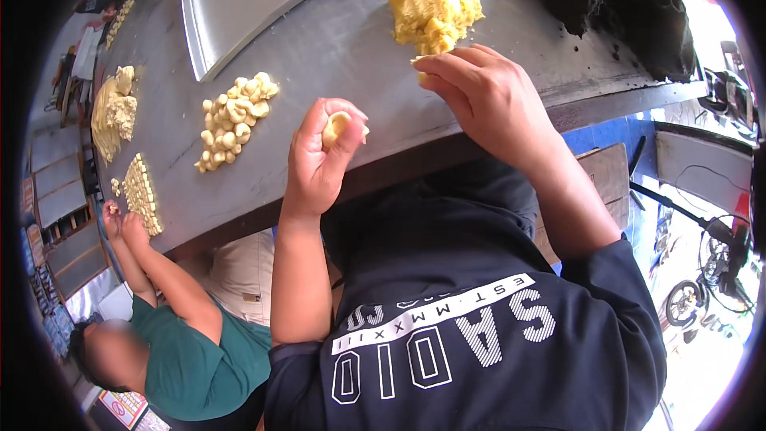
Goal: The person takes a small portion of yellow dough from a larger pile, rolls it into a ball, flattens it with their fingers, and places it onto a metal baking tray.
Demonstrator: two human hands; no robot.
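Note:
My left hand (pixel 309 168) is raised just above the near edge of the table, its fingers curled round a small pale dough piece (pixel 337 128) that looks hollowed like a cup. My right hand (pixel 499 100) is at the near side of a crumbly yellow mound (pixel 431 4), which looks like a paste or filling. Its thumb and fingertips pinch a bit of the yellow paste (pixel 420 69). To the left of my left hand lies a heap of small rounded dough pieces (pixel 234 118).
A metal tray (pixel 231 12) lies on the grey table (pixel 327 48). Black plastic sheeting (pixel 630 12) covers the far right corner. At left, a co-worker in a green shirt (pixel 203 351) handles small pieces beside rows of cut dough (pixel 142 195) and a dough lump (pixel 116 112).

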